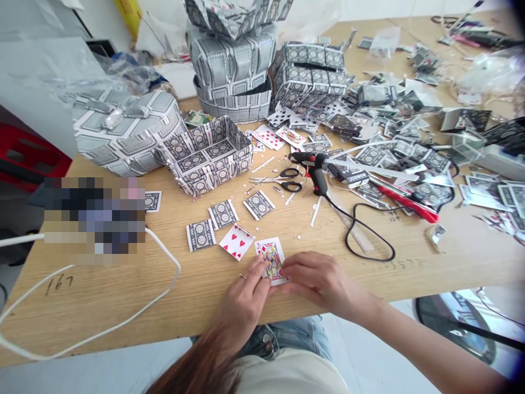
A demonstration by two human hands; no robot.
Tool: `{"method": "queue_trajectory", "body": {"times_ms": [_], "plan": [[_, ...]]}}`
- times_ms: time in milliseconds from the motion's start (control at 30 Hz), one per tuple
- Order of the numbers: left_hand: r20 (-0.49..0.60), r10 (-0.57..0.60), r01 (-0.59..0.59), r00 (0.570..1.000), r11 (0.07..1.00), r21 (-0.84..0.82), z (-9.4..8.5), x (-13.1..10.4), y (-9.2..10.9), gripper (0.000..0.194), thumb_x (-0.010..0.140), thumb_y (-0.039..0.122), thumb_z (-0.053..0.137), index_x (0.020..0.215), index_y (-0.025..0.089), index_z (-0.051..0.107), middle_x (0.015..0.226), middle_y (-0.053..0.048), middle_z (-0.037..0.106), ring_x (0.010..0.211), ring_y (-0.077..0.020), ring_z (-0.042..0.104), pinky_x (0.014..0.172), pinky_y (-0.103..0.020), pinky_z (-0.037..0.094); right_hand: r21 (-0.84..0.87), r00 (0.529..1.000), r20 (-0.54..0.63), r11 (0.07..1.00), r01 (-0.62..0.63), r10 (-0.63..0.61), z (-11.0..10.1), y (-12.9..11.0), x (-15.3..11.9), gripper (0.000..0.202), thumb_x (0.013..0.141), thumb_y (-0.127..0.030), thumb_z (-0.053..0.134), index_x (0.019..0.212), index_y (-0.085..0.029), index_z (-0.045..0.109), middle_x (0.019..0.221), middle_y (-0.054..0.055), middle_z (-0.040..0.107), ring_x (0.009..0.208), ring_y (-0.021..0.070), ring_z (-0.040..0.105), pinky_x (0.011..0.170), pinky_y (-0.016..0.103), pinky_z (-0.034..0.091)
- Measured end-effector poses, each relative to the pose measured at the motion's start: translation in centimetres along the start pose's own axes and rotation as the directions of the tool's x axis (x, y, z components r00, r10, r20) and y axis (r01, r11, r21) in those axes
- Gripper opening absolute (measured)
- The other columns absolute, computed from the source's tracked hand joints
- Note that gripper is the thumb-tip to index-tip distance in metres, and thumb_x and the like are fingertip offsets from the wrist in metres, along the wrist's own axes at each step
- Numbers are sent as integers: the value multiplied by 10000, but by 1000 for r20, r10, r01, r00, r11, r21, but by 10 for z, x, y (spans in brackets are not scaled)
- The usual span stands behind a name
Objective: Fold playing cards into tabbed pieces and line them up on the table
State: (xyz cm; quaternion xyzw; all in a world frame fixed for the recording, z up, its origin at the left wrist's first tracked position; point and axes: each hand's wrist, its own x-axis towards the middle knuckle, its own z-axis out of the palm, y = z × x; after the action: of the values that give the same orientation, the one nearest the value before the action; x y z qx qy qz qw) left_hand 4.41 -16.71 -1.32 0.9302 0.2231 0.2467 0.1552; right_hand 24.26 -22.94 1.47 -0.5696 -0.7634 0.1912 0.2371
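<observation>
A face-up jack of diamonds card (272, 257) lies on the table near its front edge. My left hand (248, 287) rests over the card's lower left, with a ring on one finger. At the card's right edge my right hand (314, 276) has its fingers closed together on it. Just behind is a bent red hearts card (237, 242). Folded patterned cards lie beyond it, one at the left (200, 235), one in the middle (222, 213) and one at the right (258, 205).
An open basket of woven cards (209, 158) stands behind, with larger card-made containers (127, 131) around it. Scissors (279, 179), a black glue gun (314, 169) with its cord, and a red cutter (406, 201) lie mid-table. Piled cards cover the right. A white cable (164, 249) loops at the left.
</observation>
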Motion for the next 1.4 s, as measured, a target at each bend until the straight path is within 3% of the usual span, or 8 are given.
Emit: {"method": "queue_trajectory", "body": {"times_ms": [133,333,633,800,900,1000,1133,1400], "plan": [[-62,97,-90,993,990,106,-6,3,1,131,880,151,583,971,111,667,1092,-110,719,1070,-204,658,847,-255,567,-128,991,-55,984,-125,119,3,-1,41,207,961,-308,483,955,-166,632,908,89,656,840,195,609,720,303,475],[-92,178,-159,980,971,181,-28,-7,8,218,881,148,578,1074,82,655,1075,-114,724,1008,-203,685,742,-221,570,-277,992,24,955,-111,123,17,0,94,151,927,-267,542,865,-151,617,846,67,621,793,194,574,688,286,415],[-324,-11,83,946,974,211,-77,10,2,508,821,54,615,1312,93,493,988,-97,747,914,-160,713,844,-215,565,-288,921,-159,875,-389,356,16,-6,50,72,831,-144,485,775,-186,501,708,6,566,510,119,490,492,245,274],[-249,122,-74,961,979,192,-48,19,2,381,905,94,483,1284,70,516,1140,-137,696,1127,-203,626,941,-281,526,-172,919,-109,904,-392,378,23,-6,38,98,796,-120,482,761,-206,450,706,6,552,531,126,489,490,233,302],[-112,209,-178,971,955,236,-15,14,-4,275,910,69,442,1124,47,615,1136,-161,693,1077,-205,654,872,-255,541,13,909,-103,915,-404,403,20,0,34,117,776,-116,525,758,-208,455,698,-5,551,571,125,513,520,220,365],[-111,254,-225,961,948,224,6,4,-14,266,907,45,417,1062,34,633,1114,-161,701,1069,-205,656,839,-248,548,149,906,-67,902,-406,418,13,6,28,87,805,-131,546,836,-199,501,700,-13,565,583,118,529,545,216,413],[-108,243,-217,964,954,207,4,-4,-18,242,905,67,449,1048,48,643,1106,-154,704,1095,-202,640,919,-281,524,187,922,-9,907,-378,386,9,9,23,224,876,-166,506,1097,-201,509,765,-1,606,635,128,577,585,232,465],[-66,176,-156,982,960,234,-4,0,5,244,905,52,448,1003,75,670,1063,-120,725,1020,-200,672,907,-354,550,128,902,-87,902,-412,424,20,-2,28,196,915,-187,431,1089,-163,517,764,37,631,631,150,598,568,252,471]]}}
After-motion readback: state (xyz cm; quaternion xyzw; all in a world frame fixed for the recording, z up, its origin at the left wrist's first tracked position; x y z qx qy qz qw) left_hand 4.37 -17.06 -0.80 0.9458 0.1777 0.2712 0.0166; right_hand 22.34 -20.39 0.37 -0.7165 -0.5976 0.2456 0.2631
